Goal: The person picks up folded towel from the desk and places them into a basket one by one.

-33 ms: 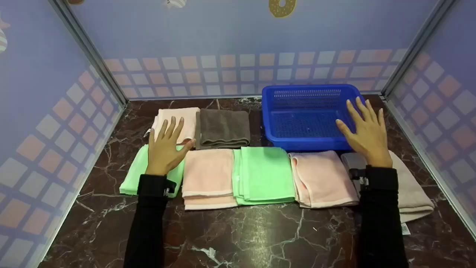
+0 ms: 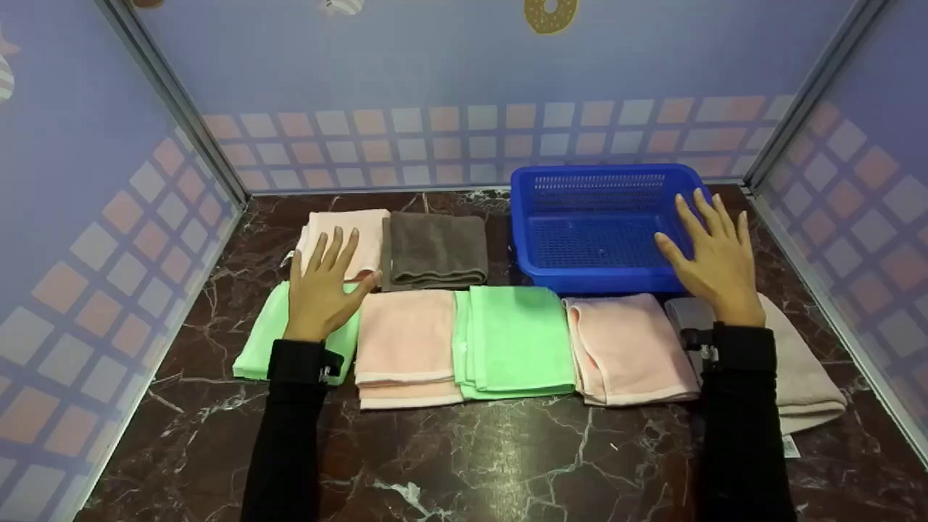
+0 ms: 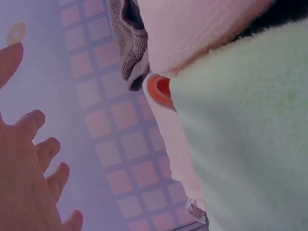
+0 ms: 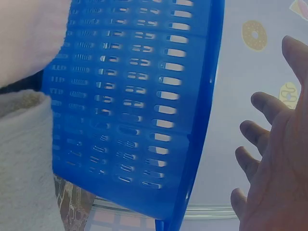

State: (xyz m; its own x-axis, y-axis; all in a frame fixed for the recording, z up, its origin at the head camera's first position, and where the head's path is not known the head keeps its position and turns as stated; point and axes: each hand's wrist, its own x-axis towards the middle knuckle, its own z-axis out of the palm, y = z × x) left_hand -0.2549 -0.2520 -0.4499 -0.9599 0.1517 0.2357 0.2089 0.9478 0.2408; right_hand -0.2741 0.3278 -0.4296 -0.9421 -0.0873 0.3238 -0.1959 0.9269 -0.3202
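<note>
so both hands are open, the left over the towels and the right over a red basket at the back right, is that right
Not quite: the basket is blue, not red, as the head view and the right wrist view both show. The rest holds: the left hand is open over the towels and the right hand is open over the basket at the back right.

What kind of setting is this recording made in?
Probably a staged recording booth, not a home: printed tile-pattern panel walls enclose a dark marble tabletop holding folded towels and a blue basket.
</note>
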